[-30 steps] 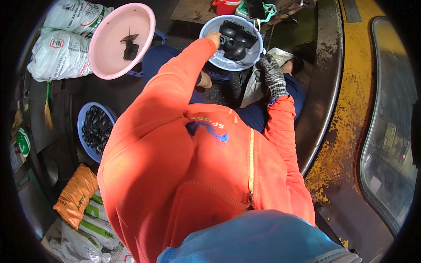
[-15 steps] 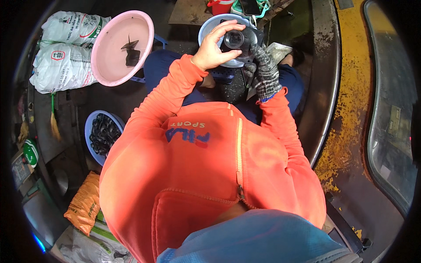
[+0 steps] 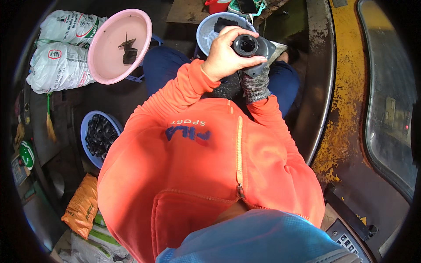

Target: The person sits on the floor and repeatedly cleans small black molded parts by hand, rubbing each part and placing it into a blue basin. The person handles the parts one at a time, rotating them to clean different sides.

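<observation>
A black moulded plastic part (image 3: 264, 45) with a round, hollow collar is held up above my lap, its opening turned up toward me. My bare left hand (image 3: 223, 55) is closed on it, thumb along the near side and fingers over the far side. My right hand (image 3: 256, 83), in a grey knitted glove, is beneath and behind the part; its fingers are hidden. Just beyond, a light blue basin (image 3: 205, 36) has a flat black piece (image 3: 226, 23) lying in it.
To the left stands a pink basin (image 3: 98, 59) with dark pieces (image 3: 130, 55) inside. A blue tub (image 3: 86, 139) nearer me is full of small black parts. White sacks (image 3: 59, 65) and an orange sack (image 3: 82, 206) lie left; a rusty yellow metal frame (image 3: 337, 109) is at right.
The black part has tipped so its round opening faces up, and has shifted slightly right. My gloved right hand has gone from its right side to beneath it. The flat black piece beyond is more exposed.
</observation>
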Available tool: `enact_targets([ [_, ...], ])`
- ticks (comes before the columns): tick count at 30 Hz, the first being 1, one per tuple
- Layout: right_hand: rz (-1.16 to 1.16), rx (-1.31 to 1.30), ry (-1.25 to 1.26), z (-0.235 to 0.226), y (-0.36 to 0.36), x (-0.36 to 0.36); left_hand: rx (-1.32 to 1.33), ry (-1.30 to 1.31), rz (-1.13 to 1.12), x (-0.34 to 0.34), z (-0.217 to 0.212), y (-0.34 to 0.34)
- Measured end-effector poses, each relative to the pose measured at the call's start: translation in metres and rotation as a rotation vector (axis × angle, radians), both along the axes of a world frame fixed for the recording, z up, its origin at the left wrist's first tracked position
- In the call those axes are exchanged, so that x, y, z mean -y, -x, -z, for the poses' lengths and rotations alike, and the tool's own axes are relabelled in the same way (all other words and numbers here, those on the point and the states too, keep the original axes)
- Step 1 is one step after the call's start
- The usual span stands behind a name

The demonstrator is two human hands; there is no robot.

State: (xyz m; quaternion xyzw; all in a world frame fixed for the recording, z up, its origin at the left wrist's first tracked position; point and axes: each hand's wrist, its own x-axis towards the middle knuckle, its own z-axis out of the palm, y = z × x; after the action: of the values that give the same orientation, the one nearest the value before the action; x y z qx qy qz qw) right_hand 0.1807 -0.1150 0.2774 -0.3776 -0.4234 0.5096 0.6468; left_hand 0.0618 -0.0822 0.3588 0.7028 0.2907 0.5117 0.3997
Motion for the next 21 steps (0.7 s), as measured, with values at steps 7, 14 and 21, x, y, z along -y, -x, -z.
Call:
enact_targets([
  [7, -0.068, -0.123, 0.02, -0.024, 0.005, 0.001, 0.041, -0.072, -0.027, 0.009, -0.002, -0.004],
  [14, -0.152, 0.037, 0.25, -0.064, -0.003, 0.019, 0.141, -0.111, 0.374, -0.01, -0.009, 0.009],
  [21, -0.281, 0.486, 0.152, -0.069, -0.016, 0.027, 0.103, 0.041, 0.761, -0.026, -0.003, 0.014],
])
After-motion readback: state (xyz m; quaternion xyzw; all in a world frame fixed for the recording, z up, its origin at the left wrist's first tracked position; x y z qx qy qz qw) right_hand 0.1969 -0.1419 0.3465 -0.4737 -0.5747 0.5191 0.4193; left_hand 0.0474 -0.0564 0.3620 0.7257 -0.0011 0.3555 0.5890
